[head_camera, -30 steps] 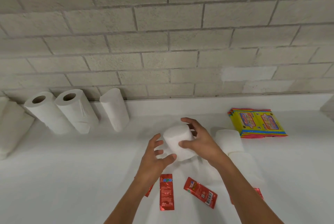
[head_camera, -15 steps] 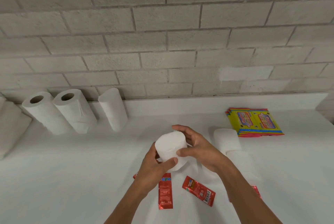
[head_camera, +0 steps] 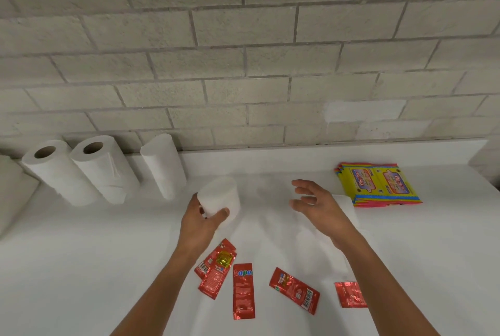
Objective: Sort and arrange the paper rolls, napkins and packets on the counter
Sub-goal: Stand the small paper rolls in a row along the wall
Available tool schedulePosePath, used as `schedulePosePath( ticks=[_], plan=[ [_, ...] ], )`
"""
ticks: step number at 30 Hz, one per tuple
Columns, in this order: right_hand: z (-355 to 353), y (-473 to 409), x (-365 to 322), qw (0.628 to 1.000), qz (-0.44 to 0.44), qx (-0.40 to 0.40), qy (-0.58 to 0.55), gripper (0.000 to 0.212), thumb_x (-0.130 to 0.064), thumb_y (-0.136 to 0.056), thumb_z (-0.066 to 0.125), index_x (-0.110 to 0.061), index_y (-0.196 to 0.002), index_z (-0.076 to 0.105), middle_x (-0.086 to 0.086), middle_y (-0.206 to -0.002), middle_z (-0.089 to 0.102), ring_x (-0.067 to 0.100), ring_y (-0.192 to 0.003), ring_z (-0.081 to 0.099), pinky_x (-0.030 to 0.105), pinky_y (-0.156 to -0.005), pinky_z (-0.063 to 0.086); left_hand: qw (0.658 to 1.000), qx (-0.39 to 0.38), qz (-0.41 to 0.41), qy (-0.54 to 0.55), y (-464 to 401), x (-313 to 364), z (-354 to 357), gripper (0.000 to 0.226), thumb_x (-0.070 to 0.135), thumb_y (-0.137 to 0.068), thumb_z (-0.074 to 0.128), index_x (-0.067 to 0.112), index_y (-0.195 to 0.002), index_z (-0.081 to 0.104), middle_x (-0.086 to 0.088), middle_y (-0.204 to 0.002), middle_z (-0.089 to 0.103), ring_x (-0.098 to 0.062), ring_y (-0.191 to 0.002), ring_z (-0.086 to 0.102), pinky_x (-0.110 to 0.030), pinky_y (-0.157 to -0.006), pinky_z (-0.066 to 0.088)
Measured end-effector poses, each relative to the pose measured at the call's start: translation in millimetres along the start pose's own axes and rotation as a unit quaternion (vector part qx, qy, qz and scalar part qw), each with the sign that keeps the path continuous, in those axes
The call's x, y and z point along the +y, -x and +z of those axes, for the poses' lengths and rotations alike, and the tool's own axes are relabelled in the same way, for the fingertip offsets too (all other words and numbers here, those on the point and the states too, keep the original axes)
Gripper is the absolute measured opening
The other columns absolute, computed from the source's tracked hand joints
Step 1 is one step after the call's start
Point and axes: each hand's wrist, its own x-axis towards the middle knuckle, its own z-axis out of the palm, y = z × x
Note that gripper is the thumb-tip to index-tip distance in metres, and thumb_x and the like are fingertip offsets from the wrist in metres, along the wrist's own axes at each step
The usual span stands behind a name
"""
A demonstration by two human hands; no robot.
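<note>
The small paper roll [head_camera: 219, 197] sits in the left hand [head_camera: 201, 223], whose grip curls round its lower end, just right of the wall-side rolls [head_camera: 162, 165]. The right hand [head_camera: 315, 203] hovers open. Soft paper could crush, or a careless placement could topple the leaning row.

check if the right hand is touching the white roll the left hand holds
Apart. The head view shows the right hand open with bare counter between its fingertips and the white roll, which only the left hand grips.
</note>
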Motion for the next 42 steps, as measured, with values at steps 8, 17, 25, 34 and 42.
schedulePosePath(
  ticks=[8,17,25,34,42],
  plan=[
    [-31.6,-13.3,17.7,0.973,-0.043,0.167,0.154,0.038,-0.012,-0.082,0.075,-0.02,-0.118,0.066,0.01,-0.119,0.059,0.02,-0.103,0.056,0.032,-0.094,0.046,0.996,0.085,0.001,-0.039,-47.0,-3.4,-5.9,0.07,0.028,-0.082,0.078,0.018,-0.141,0.043,-0.008,-0.13,0.056,-0.03,-0.117,0.056,-0.046,-0.096,0.054],
    [-50.6,-21.6,41.8,0.939,0.066,0.184,0.283,0.059,-0.03,-0.079,0.076,-0.021,-0.132,0.054,0.016,-0.135,0.043,0.041,-0.125,0.044,0.051,-0.1,0.043,0.984,0.132,-0.012,-0.122,-80.5,-8.4,-1.0,0.068,0.036,-0.083,0.076,0.014,-0.138,0.043,-0.011,-0.128,0.056,-0.036,-0.119,0.055,-0.056,-0.1,0.05],
    [-51.7,-19.7,50.8,0.945,0.118,0.143,0.27,0.077,-0.031,-0.077,0.079,-0.015,-0.141,0.04,0.016,-0.139,0.035,0.042,-0.119,0.052,0.048,-0.1,0.042,0.979,0.155,-0.044,-0.122,-99.2,-12.3,6.5,0.067,0.03,-0.083,0.076,0.012,-0.138,0.043,-0.014,-0.126,0.059,-0.04,-0.117,0.056,-0.057,-0.101,0.048],
    [-51.6,-25.5,58.3,0.937,0.196,0.098,0.271,0.097,-0.044,-0.077,0.078,-0.019,-0.152,0.021,0.018,-0.145,0.035,0.041,-0.13,0.045,0.046,-0.103,0.04,0.977,0.153,-0.075,-0.13,-114.9,-16.4,10.3,0.07,0.033,-0.082,0.077,0.009,-0.138,0.042,-0.018,-0.128,0.059,-0.043,-0.118,0.055,-0.057,-0.102,0.046],
    [-51.6,-32.4,57.2,0.934,0.186,0.105,0.286,0.101,-0.035,-0.071,0.08,-0.022,-0.152,0.02,0.018,-0.141,0.039,0.042,-0.128,0.045,0.048,-0.102,0.043,0.985,0.104,-0.134,-0.038,-107.9,-28.3,13.0,0.089,0.035,-0.076,0.083,0.014,-0.148,0.034,-0.011,-0.136,0.056,-0.037,-0.123,0.054,-0.05,-0.104,0.047]
  ],
)
